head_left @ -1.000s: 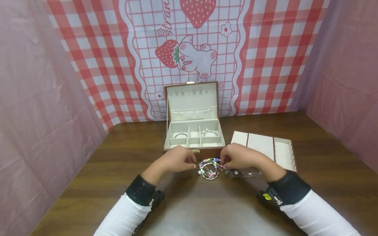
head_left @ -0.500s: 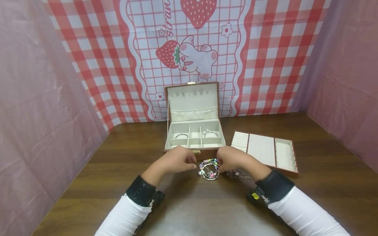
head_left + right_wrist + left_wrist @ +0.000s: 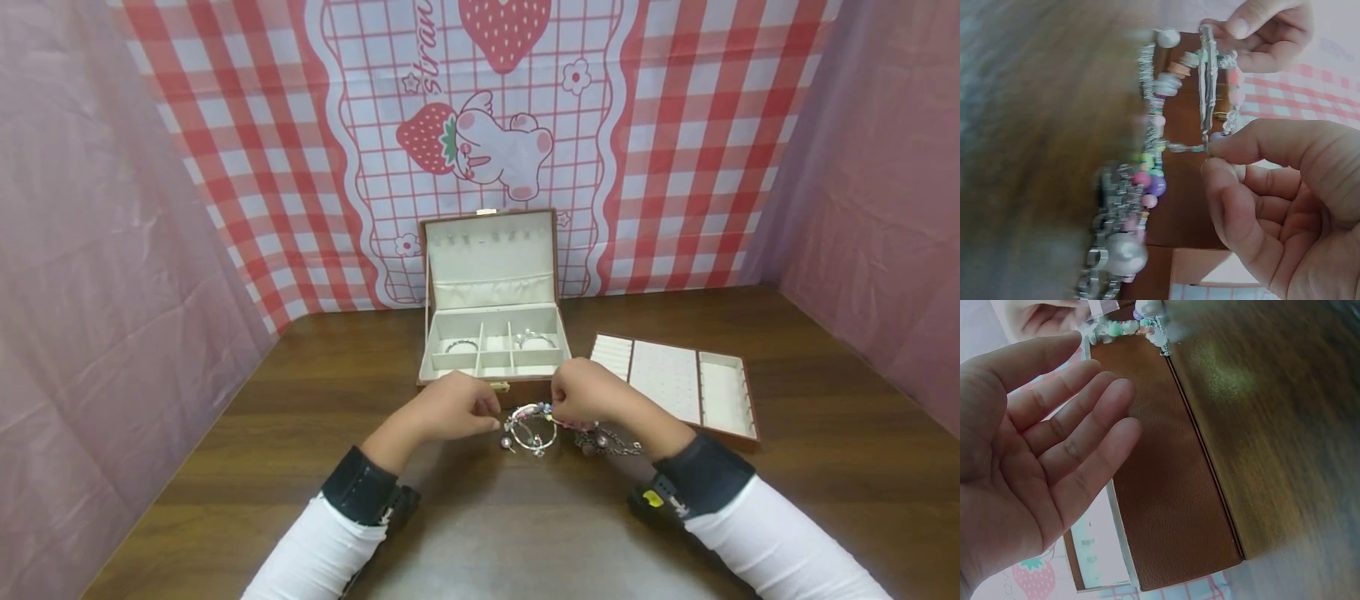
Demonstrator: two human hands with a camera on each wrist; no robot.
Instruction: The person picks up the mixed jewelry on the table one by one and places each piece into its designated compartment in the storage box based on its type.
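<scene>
A tangle of bracelets (image 3: 531,427) lies on the wooden table just in front of an open brown jewellery box (image 3: 422,367). My right hand (image 3: 570,404) pinches a thin silver bracelet (image 3: 1207,87) between thumb and forefinger and holds it off the table. Coloured beads (image 3: 1150,181) and a large pearl (image 3: 1124,253) hang among the links below it. My left hand (image 3: 480,410) stays at the pile's left side with its fingers (image 3: 1079,437) relaxed and spread beside the box's brown front (image 3: 1166,487). Its forefinger tip lies by the beaded strand (image 3: 1124,327).
The box has cream compartments holding a bracelet (image 3: 459,344) on the left and another (image 3: 534,339) on the right. A cream lift-out tray (image 3: 663,375) lies to the right of the box. A silver chain (image 3: 615,443) trails under my right wrist. Pink cloth walls enclose the table.
My right hand has shifted left toward the pile and raised the silver bracelet a little, so the tangle has spread. My left hand has stayed put.
</scene>
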